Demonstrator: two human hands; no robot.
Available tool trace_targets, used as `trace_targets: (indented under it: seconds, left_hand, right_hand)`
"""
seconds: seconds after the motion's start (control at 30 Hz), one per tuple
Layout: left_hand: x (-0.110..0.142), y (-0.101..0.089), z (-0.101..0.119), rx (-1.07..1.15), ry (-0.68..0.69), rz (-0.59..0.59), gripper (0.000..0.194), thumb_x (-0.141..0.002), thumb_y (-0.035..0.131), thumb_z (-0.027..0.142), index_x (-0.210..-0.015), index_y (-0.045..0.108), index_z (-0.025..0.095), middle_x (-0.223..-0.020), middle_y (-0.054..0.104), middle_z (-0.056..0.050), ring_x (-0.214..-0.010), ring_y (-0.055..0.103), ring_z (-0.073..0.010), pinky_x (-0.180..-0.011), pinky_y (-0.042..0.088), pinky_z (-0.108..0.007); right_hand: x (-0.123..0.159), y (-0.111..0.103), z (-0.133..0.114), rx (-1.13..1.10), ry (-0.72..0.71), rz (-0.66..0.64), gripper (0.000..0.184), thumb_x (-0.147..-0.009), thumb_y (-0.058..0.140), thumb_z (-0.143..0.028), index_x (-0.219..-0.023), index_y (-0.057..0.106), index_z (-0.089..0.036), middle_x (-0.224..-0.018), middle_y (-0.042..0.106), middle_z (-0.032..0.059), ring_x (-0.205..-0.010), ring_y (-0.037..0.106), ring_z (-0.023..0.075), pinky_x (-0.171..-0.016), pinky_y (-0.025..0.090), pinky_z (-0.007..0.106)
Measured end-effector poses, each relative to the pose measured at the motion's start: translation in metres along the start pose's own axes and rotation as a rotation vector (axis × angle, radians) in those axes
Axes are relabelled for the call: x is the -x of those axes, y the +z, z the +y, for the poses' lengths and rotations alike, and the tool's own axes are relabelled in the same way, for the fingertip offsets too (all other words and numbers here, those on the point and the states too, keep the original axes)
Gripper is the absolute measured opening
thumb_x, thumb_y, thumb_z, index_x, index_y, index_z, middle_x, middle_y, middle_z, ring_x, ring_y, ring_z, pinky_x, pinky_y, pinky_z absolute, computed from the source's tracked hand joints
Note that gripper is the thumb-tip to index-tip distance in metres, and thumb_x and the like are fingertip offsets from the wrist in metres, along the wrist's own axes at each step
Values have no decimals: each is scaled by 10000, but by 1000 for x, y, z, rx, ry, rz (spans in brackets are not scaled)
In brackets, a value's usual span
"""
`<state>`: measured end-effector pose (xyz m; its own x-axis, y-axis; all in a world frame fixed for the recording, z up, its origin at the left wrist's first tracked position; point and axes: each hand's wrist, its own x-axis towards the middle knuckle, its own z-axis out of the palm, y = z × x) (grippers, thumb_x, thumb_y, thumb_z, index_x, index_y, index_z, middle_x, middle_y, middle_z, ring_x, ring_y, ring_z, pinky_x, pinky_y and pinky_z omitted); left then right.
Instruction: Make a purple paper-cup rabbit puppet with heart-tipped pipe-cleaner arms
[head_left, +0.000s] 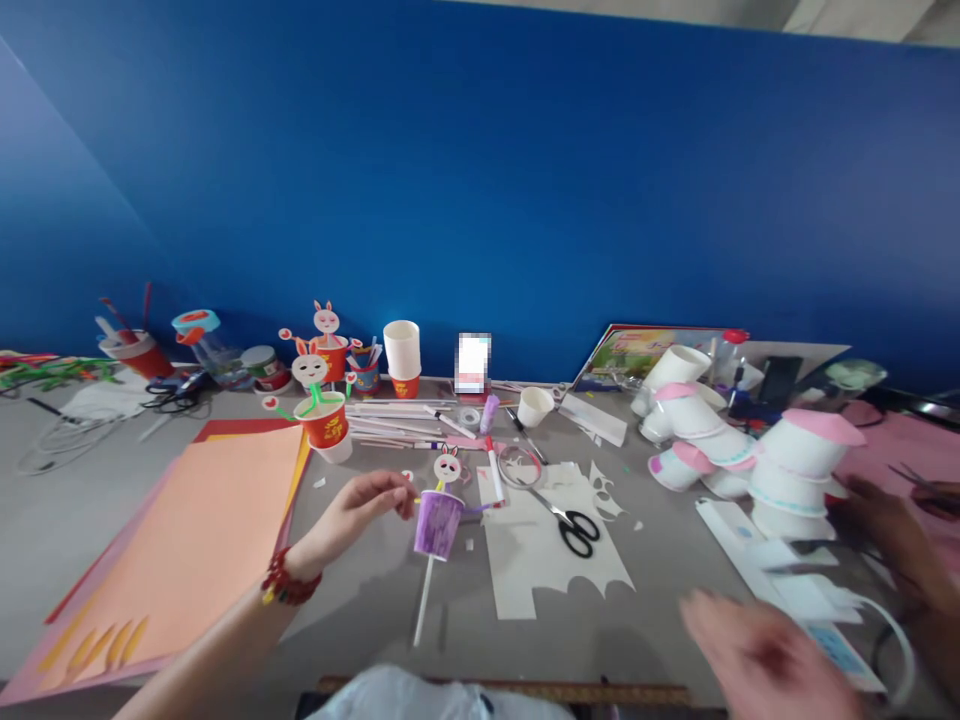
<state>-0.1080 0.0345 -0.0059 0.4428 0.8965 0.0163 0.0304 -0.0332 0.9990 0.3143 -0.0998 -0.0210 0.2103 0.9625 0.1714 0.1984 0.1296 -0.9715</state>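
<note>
A purple-coloured paper-cup rabbit puppet (pixel 438 524) is in front of me, with a round paper rabbit head (pixel 448 467) above its rim and a white stick (pixel 424 600) below. My left hand (pixel 379 497) is at the puppet's left side, fingers closed in a pinch around its thin pipe-cleaner arm, near a small white paper paw. Motion smears my right hand (pixel 772 655), low on the right and away from the puppet; its fingers cannot be made out. Black-handled scissors (pixel 576 530) lie on cut white paper (pixel 525 560) right of the puppet.
Orange paper sheets (pixel 225 510) lie at left. Behind stand a red cup rabbit (pixel 326 425), stacked white cups (pixel 403 350) and a small white cup (pixel 535 406). White-and-pink joined cups (pixel 799 465) and a power strip (pixel 739 545) are at right, beside another person's hand (pixel 874 510).
</note>
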Motion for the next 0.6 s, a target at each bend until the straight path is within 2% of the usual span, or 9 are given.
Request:
trace_targets:
  seconds: [0.07, 0.1, 0.17, 0.23, 0.3, 0.4, 0.53, 0.6]
  left_hand:
    - [-7, 3, -8, -92, -18, 130, 315, -931, 534, 445, -968, 645, 153, -823, 682, -53, -775, 621, -174, -750, 485, -287]
    - [-8, 5, -12, -184, -26, 178, 320, -927, 525, 459, -936, 633, 158, -798, 673, -44, -742, 612, -168, -715, 478, -277]
    - [-5, 8, -19, -476, -43, 221, 350, -924, 501, 484, -807, 611, 172, -692, 627, -17, -633, 560, -150, -622, 424, -254]
    - [2, 12, -23, -767, -74, 188, 389, -918, 493, 504, -725, 603, 184, -655, 603, -9, -588, 527, -145, -584, 369, -253]
    - [10, 19, -27, -892, -109, 133, 391, -909, 500, 531, -760, 638, 196, -717, 636, -19, -626, 565, -157, -599, 371, -258]
    - [15, 33, -34, -910, -97, 136, 392, -896, 518, 561, -908, 678, 204, -908, 679, -61, -793, 644, -209, -685, 429, -280]
    - [10, 48, -45, -876, -77, 181, 453, -852, 578, 595, -1016, 658, 180, -961, 660, -91, -820, 645, -246, -718, 470, -329]
    - [9, 53, -50, -777, -57, 213, 454, -836, 618, 570, -1057, 622, 173, -966, 649, -89, -819, 637, -241, -731, 487, -343]
  right_hand:
    - [-32, 45, -7, 50, -3, -83, 454, -921, 473, -575, -680, 642, -229, -588, 600, 42, -557, 564, 216, -558, 481, 369]
    - [-47, 68, -10, 143, 43, -190, 375, -919, 510, -522, -758, 666, -221, -698, 660, 61, -662, 614, 228, -634, 495, 361]
    - [-71, 110, -15, 435, 32, -348, 242, -893, 552, -422, -828, 676, -225, -762, 693, 51, -726, 634, 217, -655, 462, 304]
    - [-85, 137, -13, 784, -3, -364, 214, -868, 537, -309, -719, 655, -212, -675, 670, 43, -655, 610, 202, -592, 388, 276]
    - [-88, 149, -4, 948, -21, -400, 246, -851, 520, -233, -630, 622, -201, -614, 646, 38, -596, 587, 185, -546, 326, 265]
    - [-83, 152, 14, 848, 23, -484, 280, -869, 521, -260, -619, 632, -201, -576, 638, 22, -535, 576, 170, -497, 316, 251]
    - [-68, 166, 28, 463, 6, -554, 247, -909, 552, -389, -904, 720, -209, -738, 716, 39, -644, 659, 203, -550, 458, 262]
    - [-62, 177, 28, 345, 2, -518, 314, -933, 529, -441, -950, 713, -188, -689, 701, 47, -581, 646, 199, -547, 498, 279]
